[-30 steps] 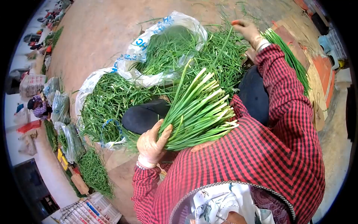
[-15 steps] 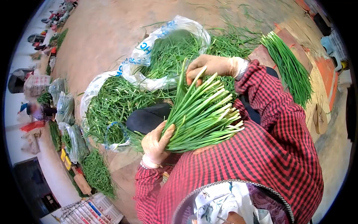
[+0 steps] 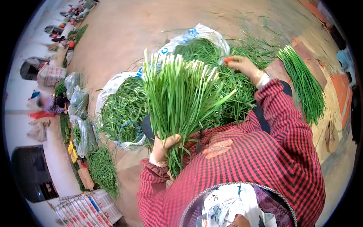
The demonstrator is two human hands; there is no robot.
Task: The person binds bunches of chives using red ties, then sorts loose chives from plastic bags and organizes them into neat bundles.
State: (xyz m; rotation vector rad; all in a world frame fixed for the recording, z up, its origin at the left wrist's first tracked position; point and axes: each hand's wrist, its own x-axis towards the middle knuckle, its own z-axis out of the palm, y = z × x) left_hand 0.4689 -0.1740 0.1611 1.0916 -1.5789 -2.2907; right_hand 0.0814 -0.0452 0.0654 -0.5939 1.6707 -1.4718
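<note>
My left hand (image 3: 165, 146), in a pale glove, is wrapped round the lower, leafy part of a bunch of green stalks (image 3: 177, 90). The bunch stands upright in front of me, its pale cut ends at the top. Right of it, my gloved right hand (image 3: 244, 67) is raised over the loose greens (image 3: 236, 94), with something red at its fingertips; the fingers look bent together, and what they hold is too small to name. Open plastic bags (image 3: 211, 33) of loose greens (image 3: 124, 104) lie behind the bunch.
A neat bundle of green stalks (image 3: 304, 85) rests on a board at the right, near an orange sheet (image 3: 340, 94). At the left are filled plastic bags (image 3: 78, 102), a pile of greens (image 3: 103, 170), a stack of white crates (image 3: 89, 210) and another person (image 3: 56, 104).
My left hand has tipped the bunch from slanting to upright. The right hand has moved off the stalk ends, to the right. The whole view has shifted slightly.
</note>
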